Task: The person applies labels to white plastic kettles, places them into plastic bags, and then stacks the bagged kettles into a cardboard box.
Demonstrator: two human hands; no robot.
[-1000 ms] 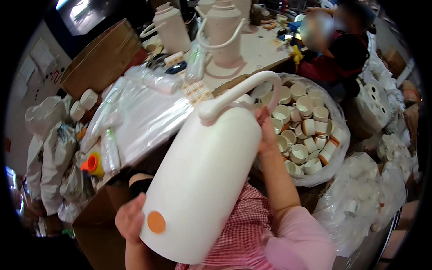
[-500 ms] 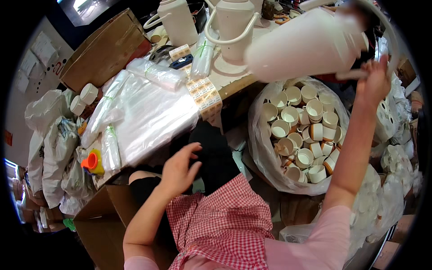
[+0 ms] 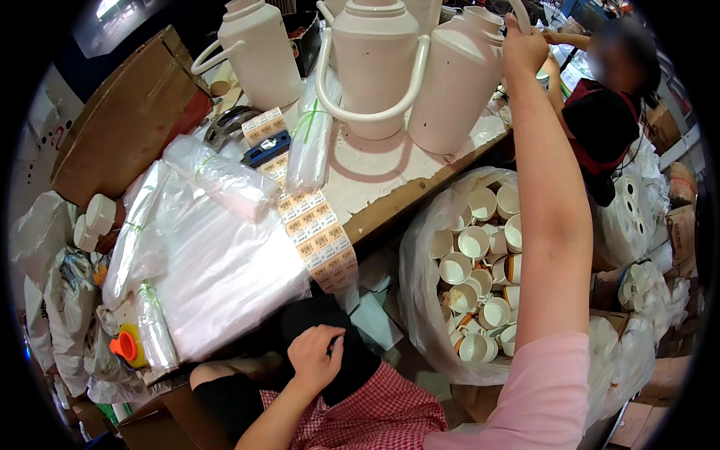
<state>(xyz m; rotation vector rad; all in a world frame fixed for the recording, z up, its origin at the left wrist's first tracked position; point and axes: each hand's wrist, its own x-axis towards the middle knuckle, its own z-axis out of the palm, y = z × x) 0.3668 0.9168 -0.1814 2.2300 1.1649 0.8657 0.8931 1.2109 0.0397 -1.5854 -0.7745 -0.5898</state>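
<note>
Gripping the handle (image 3: 520, 13) of a cream vacuum jug (image 3: 459, 86), the right hand (image 3: 525, 52) is closed in a fist at about one o'clock in the view, with its arm stretched up from five o'clock. That jug is also towards one o'clock, its neck leaning to the right and its base at the edge of the pale tabletop (image 3: 367, 184); whether the base rests fully flat, I cannot tell. The left hand (image 3: 316, 358) is half open between six and seven o'clock, its fingers loosely bent over black cloth (image 3: 300, 311) at the lap, next to a red-and-white checked garment (image 3: 386, 409).

At twelve o'clock a second jug (image 3: 375, 71) stands upright just beside the gripped one, its loop handle hanging in front; I cannot tell whether the two touch. A third jug (image 3: 259, 60) stands at eleven o'clock. Between eight and nine o'clock lies a stack of clear plastic bags (image 3: 225, 277), beside a sheet of orange labels (image 3: 319, 232) that bends over the tabletop's edge. A dark blue tool (image 3: 266, 148) lies towards ten o'clock, near a green-tied plastic bundle (image 3: 307, 142).

At four o'clock, a plastic liner (image 3: 420, 300) holds many white cups (image 3: 474, 244), some with orange-brown bands, partly hidden by the right forearm. A co-worker (image 3: 600, 124) is at two o'clock, and a cardboard box (image 3: 124, 112) leans at ten.
</note>
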